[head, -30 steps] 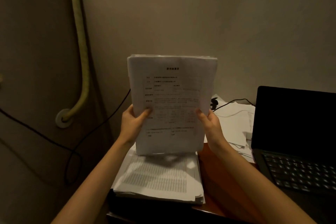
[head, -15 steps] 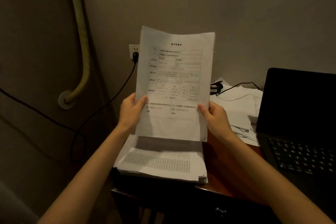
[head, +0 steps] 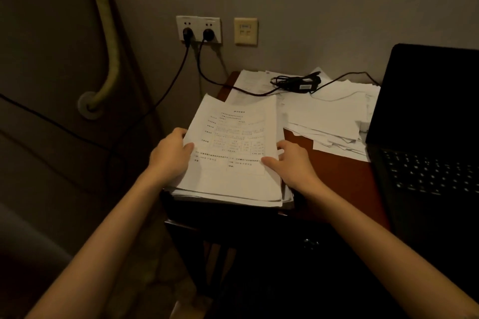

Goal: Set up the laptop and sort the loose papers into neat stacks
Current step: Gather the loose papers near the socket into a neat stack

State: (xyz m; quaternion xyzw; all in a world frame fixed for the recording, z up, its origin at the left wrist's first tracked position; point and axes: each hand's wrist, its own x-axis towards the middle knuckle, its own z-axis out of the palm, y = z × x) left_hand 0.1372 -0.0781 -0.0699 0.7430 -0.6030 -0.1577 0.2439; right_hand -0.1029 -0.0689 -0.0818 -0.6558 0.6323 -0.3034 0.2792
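Observation:
A stack of white papers (head: 233,179) lies on the near left corner of the dark red desk (head: 337,171), topped by a printed form with a table. My left hand (head: 171,155) grips the stack's left edge, thumb on top. My right hand (head: 287,160) holds the right edge, thumb on the top sheet and fingers curled over the side. An open black laptop (head: 427,122) with a dark screen stands at the right. Loose papers (head: 329,116) lie spread between the stack and the laptop.
A black power adapter (head: 300,84) with coiled cable rests on the far papers, and its cord runs to the wall sockets (head: 198,30). A second cable hangs from the sockets down the left. A yellowish pipe (head: 108,46) runs down the left wall.
The sheets I held upright in the air have come down flat onto the stack on the desk. Both hands dropped with them and stay at the stack's side edges.

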